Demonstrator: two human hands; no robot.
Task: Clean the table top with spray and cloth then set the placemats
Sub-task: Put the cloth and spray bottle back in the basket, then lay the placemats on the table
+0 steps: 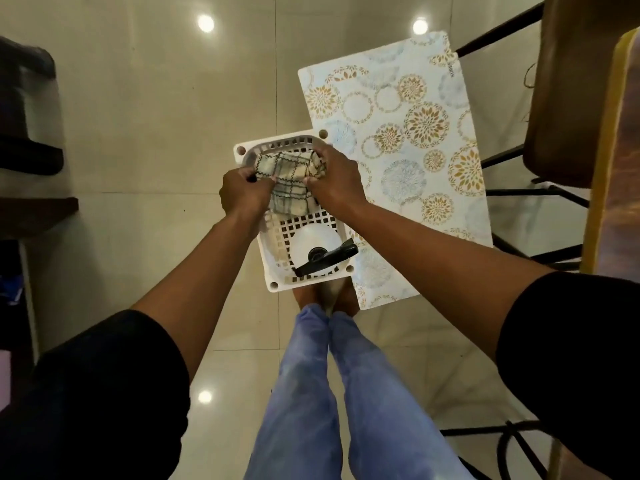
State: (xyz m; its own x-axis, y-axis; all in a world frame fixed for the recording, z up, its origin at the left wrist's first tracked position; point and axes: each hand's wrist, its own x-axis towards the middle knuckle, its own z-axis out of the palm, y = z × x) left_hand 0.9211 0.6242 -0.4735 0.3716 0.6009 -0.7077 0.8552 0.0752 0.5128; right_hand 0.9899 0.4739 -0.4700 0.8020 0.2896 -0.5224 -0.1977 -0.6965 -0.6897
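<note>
Fingers of both hands curl around a checked cloth (292,180) — the left hand (244,194) pinches its edge at about 9 o'clock of the cloth, and the right hand (334,181) grips the bunched end at about 3 o'clock, thumb pressed on the fabric. Between them the cloth is held over the far half of a white perforated basket (273,256).

Nearest the camera, two black sleeves frame the view at 7 and 4 o'clock, with bare forearms reaching forward from them. Blue trouser legs (332,386) run down the middle at 6 o'clock, and the feet are just at the basket's near edge.

Inside the basket, in its near half, stands a white spray bottle (313,247) seen from above, its black trigger head (327,259) pointing toward 2 o'clock. The basket sits on the glossy tiled floor (138,133).

Beside the basket, from 1 to 4 o'clock, lies a pale placemat (412,143) printed with gold and blue round floral patterns; the basket overlaps its left side.

Farther out at 2 to 3 o'clock are the dark metal legs of a chair (554,109) with a brown seat, and a wooden table edge (609,168) runs down the right border. Dark furniture (27,109) sits at 9 to 10 o'clock — too dim to identify.
</note>
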